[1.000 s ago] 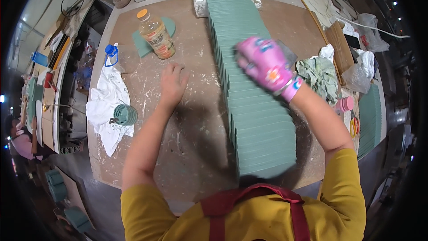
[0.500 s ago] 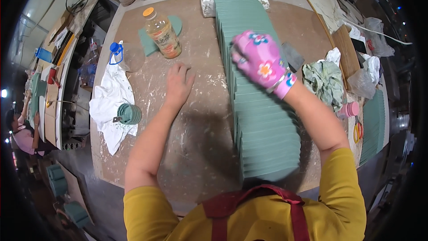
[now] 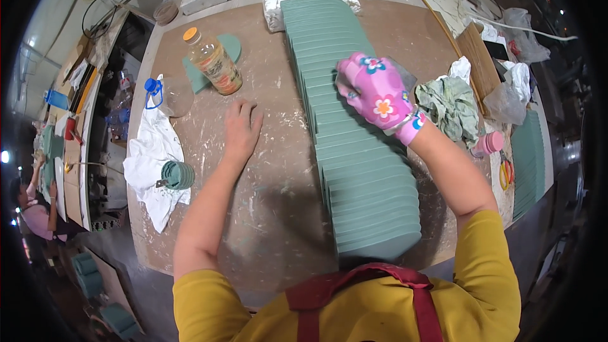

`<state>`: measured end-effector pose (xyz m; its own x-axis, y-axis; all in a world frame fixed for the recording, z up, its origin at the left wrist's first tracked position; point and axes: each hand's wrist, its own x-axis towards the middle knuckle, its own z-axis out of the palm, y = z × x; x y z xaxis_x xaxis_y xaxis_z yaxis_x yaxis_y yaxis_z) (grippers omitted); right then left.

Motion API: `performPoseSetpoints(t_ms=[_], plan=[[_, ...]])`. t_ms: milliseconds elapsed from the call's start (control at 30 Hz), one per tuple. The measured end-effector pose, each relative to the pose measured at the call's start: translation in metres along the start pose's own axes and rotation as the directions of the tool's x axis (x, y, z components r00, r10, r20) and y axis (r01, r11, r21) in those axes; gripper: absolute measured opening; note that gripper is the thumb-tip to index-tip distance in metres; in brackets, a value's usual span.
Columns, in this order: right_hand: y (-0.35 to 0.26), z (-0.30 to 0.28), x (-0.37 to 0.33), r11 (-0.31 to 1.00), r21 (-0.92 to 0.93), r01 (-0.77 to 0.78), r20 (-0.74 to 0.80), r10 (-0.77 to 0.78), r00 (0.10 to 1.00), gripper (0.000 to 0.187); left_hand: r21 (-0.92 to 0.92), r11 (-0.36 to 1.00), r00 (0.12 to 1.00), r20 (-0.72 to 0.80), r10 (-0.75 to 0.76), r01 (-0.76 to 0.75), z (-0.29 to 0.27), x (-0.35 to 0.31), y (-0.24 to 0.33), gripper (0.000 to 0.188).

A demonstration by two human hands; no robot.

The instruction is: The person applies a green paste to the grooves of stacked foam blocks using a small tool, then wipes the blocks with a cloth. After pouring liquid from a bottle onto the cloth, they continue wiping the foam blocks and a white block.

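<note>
A long row of overlapping green flat pieces [image 3: 370, 180] runs from near my body to the far side of the table. Over its right part is my right hand [image 3: 378, 94], in a pink flowered glove, its fingers curled closed. Whatever those fingers may hold is hidden from view. My bare left hand [image 3: 242, 132] lies on the brown tabletop [image 3: 269, 171], left of the row, with fingers stretched out and nothing in them. Beyond it stands a bottle of yellowish liquid [image 3: 216, 66] with an orange cap, beside a green flat piece [image 3: 229, 47].
A white block [image 3: 275, 9] touches the row's far end. At left, a green-smeared cup [image 3: 177, 175] sits on a white cloth [image 3: 151, 152]. To the right are a crumpled greenish cloth [image 3: 449, 107], a pink-capped bottle [image 3: 489, 144] and scissors [image 3: 506, 171]. A person [image 3: 41, 215] works far left.
My right hand has shifted slightly toward me along the row and stays closed. The whole scene has slid a little left as my head turned. My left hand still rests on the table.
</note>
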<state>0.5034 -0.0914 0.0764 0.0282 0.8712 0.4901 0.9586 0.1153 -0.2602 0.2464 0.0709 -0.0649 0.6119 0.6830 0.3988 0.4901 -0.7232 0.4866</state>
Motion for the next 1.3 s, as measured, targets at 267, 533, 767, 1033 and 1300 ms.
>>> performPoseSetpoints(t_ms=[267,533,767,1033,1300], plan=[[0.008,0.0,0.011,0.998,-0.06,0.018,0.064,-0.014,0.998,0.022,0.061,0.998,1.0,0.002,-0.011,0.011,-0.002,0.001,0.007,0.029],[0.038,-0.018,0.004,0.969,-0.194,-0.153,0.047,0.165,0.985,0.012,0.04,0.999,1.0,-0.013,0.023,-0.022,0.0,0.002,0.003,0.028],[0.036,-0.01,0.005,0.971,-0.177,-0.16,0.102,0.18,0.978,0.015,0.058,0.998,1.0,0.001,0.024,-0.024,-0.001,0.0,0.003,0.029],[-0.018,0.039,0.049,0.992,-0.037,0.125,0.159,-0.117,0.98,0.013,0.048,0.999,1.0,0.002,0.026,-0.026,0.0,-0.002,-0.002,0.03],[-0.029,0.037,0.043,0.994,0.086,0.071,0.115,-0.081,0.99,0.014,0.037,0.998,0.999,0.014,0.041,-0.042,0.002,0.001,-0.001,0.032]])
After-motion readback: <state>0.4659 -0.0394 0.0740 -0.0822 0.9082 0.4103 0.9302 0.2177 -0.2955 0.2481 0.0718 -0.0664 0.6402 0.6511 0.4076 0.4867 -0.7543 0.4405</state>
